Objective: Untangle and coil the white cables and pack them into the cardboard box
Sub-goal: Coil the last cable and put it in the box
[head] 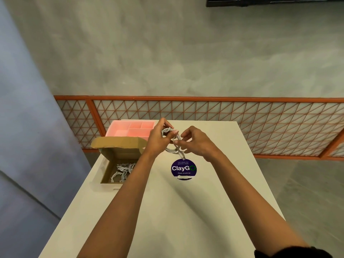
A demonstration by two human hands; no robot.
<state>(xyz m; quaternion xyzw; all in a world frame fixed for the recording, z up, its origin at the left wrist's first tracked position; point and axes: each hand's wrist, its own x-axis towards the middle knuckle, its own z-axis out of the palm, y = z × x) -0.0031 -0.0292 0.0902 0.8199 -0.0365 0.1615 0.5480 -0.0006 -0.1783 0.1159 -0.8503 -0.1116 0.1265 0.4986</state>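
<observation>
A white cable (172,139) is wound into a small coil held above the white table (186,202). My left hand (160,138) grips the coil's left side with fingers curled round the loops. My right hand (195,141) pinches the loose end at the coil's right side, and its plug hangs down just above a purple sticker. An open cardboard box (111,155) stands at the table's left edge with several coiled white cables (122,172) inside; my left forearm hides its right side.
A pink divided tray (130,129) sits behind the box at the far left of the table. A round purple "ClayGo" sticker (184,169) lies flat mid-table. An orange mesh railing (242,118) runs beyond the table's far edge.
</observation>
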